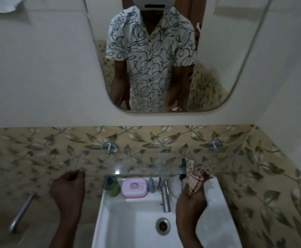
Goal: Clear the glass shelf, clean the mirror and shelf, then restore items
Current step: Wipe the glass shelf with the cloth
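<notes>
Right hand [190, 196] clamps a cloth [196, 178] on the glass shelf [146, 161], hiding a dark item; left hand [67, 188] curls closed, empty.

The right hand [190, 196] grips a bunched pink cloth [196, 178] at the front edge of the glass shelf [146, 163], near its right end. The left hand [68, 187] is curled, with the fingertips at the left end of the same edge. The shelf is bare and carries a hazy smear near its middle. Under it, on the back rim of the white sink [110, 221], stand a green bottle [112, 186], a pink soap box [135, 187] and the tap [164, 196]. The mirror [217, 72] above reflects a patterned shirt.
</notes>
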`<state>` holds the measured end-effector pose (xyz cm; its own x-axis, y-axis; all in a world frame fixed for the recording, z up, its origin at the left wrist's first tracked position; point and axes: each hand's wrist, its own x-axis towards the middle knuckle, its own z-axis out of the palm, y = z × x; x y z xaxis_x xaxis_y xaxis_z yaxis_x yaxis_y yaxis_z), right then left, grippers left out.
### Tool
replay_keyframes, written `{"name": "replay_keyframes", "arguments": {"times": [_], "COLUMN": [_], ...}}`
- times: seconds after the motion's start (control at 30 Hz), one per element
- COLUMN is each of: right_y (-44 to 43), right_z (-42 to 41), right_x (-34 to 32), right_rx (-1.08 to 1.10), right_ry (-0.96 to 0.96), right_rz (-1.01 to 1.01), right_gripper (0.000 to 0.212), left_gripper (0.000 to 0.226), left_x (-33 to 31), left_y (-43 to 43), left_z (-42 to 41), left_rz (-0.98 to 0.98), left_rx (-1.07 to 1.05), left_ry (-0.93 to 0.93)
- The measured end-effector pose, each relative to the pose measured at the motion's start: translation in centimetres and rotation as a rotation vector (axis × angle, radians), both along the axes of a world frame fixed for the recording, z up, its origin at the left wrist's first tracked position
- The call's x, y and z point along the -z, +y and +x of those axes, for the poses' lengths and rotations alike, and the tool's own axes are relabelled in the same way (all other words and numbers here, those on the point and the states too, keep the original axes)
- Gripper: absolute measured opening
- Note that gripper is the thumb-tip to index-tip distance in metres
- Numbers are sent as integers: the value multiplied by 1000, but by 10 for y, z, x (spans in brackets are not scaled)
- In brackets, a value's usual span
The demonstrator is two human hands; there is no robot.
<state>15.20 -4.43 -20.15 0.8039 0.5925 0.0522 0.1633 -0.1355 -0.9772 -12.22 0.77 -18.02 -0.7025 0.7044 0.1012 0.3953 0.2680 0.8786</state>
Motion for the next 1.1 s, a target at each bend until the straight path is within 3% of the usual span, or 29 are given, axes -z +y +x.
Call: {"name": "replay_keyframes", "arguments": {"times": [0.1,0.27,0.33,0.43,0.5,0.57,0.6,0.73,0.9,0.97,1.03,1.1], "right_y": [-6,-5,2,9,15,31,42,77,86,83,79,76], "right_z": [-58,-131,-144,-133,-117,-105,-100,-106,-128,-120,-110,-83], "right_x": [18,5,-2,-8,-5,3,4,15,13,9,3,6], "right_rx": [-206,-874,-1002,-1063,-1010,-948,-984,-1244,-1265,-1237,-1248,-1236], "right_ry": [-82,32,-22,-211,-535,-1013,-1183,-1668,-1847,-1839,-1790,-1769], "right_rz": [-29,17,53,228,446,595,579,482,534,521,452,454], "right_gripper": [48,31,37,63,76,58,57,52,40,41,49,51], "left_gripper": [22,21,20,17,14,12,11,9,9,23,10,13], "left_x": [-3,-14,-21,-31,-39,-45,-48,-55,-56,-54,-53,-48], "left_y": [-1,-1,-2,4,9,14,17,26,39,44,45,46], "left_z": [3,-1,-7,-24,-34,-38,-38,-39,-34,-29,-29,-33], "left_rz": [-3,-32,-82,-202,-263,-290,-316,-382,-486,-494,-504,-505], "left_rx": [5,42,84,220,299,342,353,382,390,409,398,374], "left_ry": [68,68,99,101,132,145,154,199,359,340,302,274]}}
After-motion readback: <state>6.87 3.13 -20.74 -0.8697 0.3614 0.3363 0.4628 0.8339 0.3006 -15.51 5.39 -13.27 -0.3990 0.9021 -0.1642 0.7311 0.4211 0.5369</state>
